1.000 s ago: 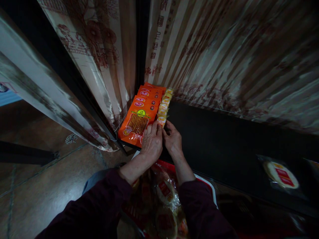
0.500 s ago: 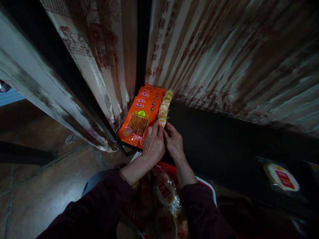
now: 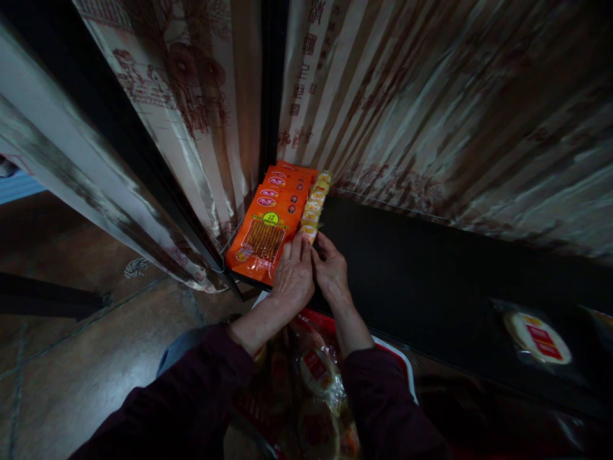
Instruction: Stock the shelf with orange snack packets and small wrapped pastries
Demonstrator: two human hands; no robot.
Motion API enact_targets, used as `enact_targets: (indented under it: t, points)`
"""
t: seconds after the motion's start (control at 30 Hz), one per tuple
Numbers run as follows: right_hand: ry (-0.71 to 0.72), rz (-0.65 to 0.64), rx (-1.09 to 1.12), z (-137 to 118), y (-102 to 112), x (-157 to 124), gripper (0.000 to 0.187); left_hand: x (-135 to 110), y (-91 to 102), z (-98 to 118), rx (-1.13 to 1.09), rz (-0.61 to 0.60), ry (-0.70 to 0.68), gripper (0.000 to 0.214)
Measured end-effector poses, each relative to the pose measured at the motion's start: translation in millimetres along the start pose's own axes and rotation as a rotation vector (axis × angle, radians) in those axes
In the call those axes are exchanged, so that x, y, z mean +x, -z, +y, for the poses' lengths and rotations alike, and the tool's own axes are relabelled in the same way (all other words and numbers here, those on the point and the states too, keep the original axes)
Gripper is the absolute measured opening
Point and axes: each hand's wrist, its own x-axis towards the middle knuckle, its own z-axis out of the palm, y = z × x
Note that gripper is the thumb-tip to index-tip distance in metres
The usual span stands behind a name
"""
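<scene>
My left hand (image 3: 293, 271) and my right hand (image 3: 331, 268) meet at the near end of a row of small yellow-and-white snack packets (image 3: 313, 207). The fingers of my left hand press on the nearest packet, while my right thumb and fingers close in from the right side. What lies between the right fingertips is hidden. Flat beside the row, on its left, overlap several orange snack bags (image 3: 263, 233) with brown sticks showing through a window. Both the bags and the row lie on the left end of a black shelf (image 3: 407, 262).
A clear-wrapped round flat cake (image 3: 539, 338) lies on the shelf at the right. Below my arms stands a red and white basket (image 3: 406, 364) holding several wrapped cakes (image 3: 316, 370). Printed curtains (image 3: 364, 96) hang behind the shelf and a dark post (image 3: 275, 76).
Both hands stay at the near end of the packet row, almost unmoved. The view has shifted very slightly.
</scene>
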Motion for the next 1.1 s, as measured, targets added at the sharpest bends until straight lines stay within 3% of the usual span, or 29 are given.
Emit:
enact_targets:
  t: [0.37, 0.57, 0.73, 0.97, 1.1]
  points:
    - [0.003, 0.051, -0.03, 8.8, 3.2, -13.5, 0.054, -3.2, 6.5, 1.7, 0.032, -0.053, -0.031, 0.058]
    - [0.043, 0.08, -0.059, 4.1, 7.9, -32.5, 0.049, -10.4, 7.2, 5.5, 0.084, -0.05, -0.067, 0.05]
    - [0.056, 0.097, -0.107, 1.4, 18.3, -52.7, 0.043, -23.5, 7.9, 15.0, 0.065, -0.118, -0.151, 0.041]
    - [0.102, 0.061, -0.198, -0.5, 34.3, -81.4, 0.038, -50.8, 10.0, 22.1, -0.098, -0.217, -0.23, 0.046]
    - [0.157, 0.02, -0.228, -1.9, 43.7, -102.1, 0.038, -69.2, 5.8, 23.3, -0.133, -0.261, -0.299, 0.035]
